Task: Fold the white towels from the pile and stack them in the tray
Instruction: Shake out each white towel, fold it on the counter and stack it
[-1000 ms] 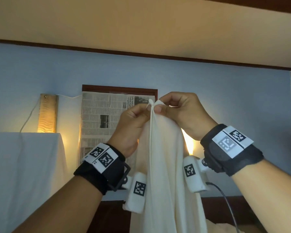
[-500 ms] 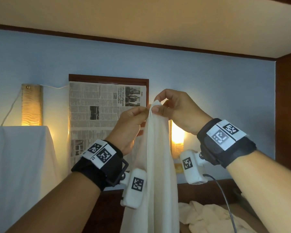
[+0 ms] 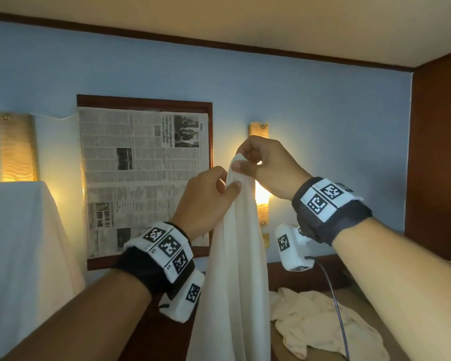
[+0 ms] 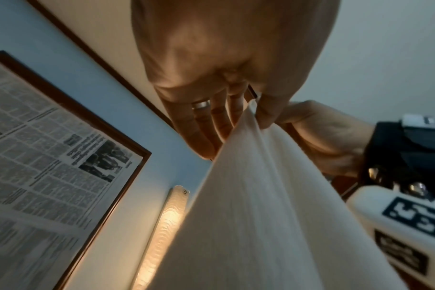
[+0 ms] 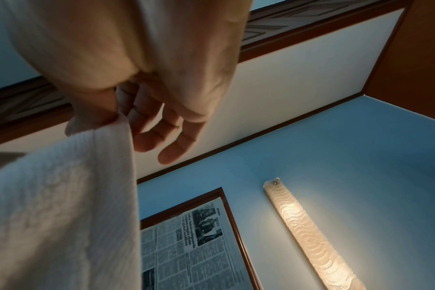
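Observation:
A white towel [image 3: 235, 256] hangs straight down in front of me, held high before the blue wall. My right hand [image 3: 238, 162] pinches its top corner between thumb and forefinger, and in the right wrist view the right hand [image 5: 117, 116] has its other fingers loosely spread off the towel [image 5: 62, 196]. Just below, my left hand [image 3: 228, 185] pinches the towel's edge, thumb in front and fingers behind. The left wrist view shows the left hand [image 4: 246, 121] with straight fingers along the towel [image 4: 261, 215]. A crumpled pile of towels [image 3: 323, 321] lies at lower right. No tray is in view.
A framed newspaper [image 3: 141, 178] hangs on the wall behind the hands, with lit wall lamps at left [image 3: 16, 149] and behind the towel [image 3: 261, 201]. A white-draped block [image 3: 16, 256] stands at left. A brown wooden wall [image 3: 440, 152] closes the right side.
Both hands were pinching the top corner together. Now the left hand sits a little lower on the towel's edge, the right is slightly higher, and the pile has come into view.

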A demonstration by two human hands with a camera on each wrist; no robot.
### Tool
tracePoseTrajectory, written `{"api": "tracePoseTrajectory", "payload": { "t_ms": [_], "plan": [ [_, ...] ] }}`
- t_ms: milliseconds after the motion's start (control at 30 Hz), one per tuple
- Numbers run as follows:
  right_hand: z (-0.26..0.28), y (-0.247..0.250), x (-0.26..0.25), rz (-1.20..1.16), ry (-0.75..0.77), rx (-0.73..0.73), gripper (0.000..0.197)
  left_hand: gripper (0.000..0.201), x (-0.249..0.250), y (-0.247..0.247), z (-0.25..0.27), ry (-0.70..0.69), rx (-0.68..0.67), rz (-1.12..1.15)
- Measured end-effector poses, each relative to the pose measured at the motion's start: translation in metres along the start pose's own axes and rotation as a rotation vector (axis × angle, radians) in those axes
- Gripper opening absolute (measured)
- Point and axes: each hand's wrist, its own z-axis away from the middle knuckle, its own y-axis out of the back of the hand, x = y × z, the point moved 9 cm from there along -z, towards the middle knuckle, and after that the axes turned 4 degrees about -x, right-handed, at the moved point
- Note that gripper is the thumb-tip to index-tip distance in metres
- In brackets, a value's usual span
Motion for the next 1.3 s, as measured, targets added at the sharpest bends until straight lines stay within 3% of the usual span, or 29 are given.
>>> {"api": "tracePoseTrajectory", "payload": {
  "t_ms": [100, 200, 333, 533, 600, 733, 833, 1033, 1167, 1300],
  "plan": [
    [0.002, 0.007, 0.015, 0.101, -0.001, -0.018, 0.013, 0.027, 0.005, -0.016, -0.007, 0.010, -0.036, -0.034],
    [0.008, 0.014, 0.038, 0.112, -0.014, -0.044, 0.013, 0.030, 0.001, -0.029, -0.012, 0.102, -0.085, 0.088],
    [0.036, 0.009, 0.088, 0.134, -0.121, -0.124, 0.015, 0.028, 0.004, -0.020, -0.021, 0.201, 0.002, 0.279],
    [0.058, 0.014, 0.124, 0.108, -0.169, -0.137, 0.013, 0.008, -0.008, -0.087, -0.006, 0.220, -0.243, 0.029],
    [0.054, 0.024, 0.124, 0.083, -0.157, -0.124, 0.012, 0.005, -0.020, -0.112, 0.004, 0.236, -0.228, -0.016],
    [0.050, 0.036, 0.126, 0.054, -0.144, -0.126, 0.010, 0.023, -0.024, -0.139, 0.006, 0.225, -0.096, 0.131],
    [0.053, 0.039, 0.132, 0.047, -0.139, -0.134, 0.011, 0.021, -0.017, -0.151, -0.001, 0.194, -0.092, 0.099],
    [0.079, 0.049, 0.156, -0.155, -0.166, -0.102, 0.010, 0.033, -0.012, -0.164, -0.003, 0.214, -0.111, 0.121],
    [0.120, 0.021, 0.192, -0.436, -0.356, -0.215, 0.013, 0.034, -0.008, -0.165, -0.003, 0.244, -0.109, 0.190],
    [0.129, 0.025, 0.205, -0.405, -0.373, -0.170, 0.013, 0.032, -0.010, -0.174, 0.004, 0.264, -0.212, 0.161]
  ]
}}
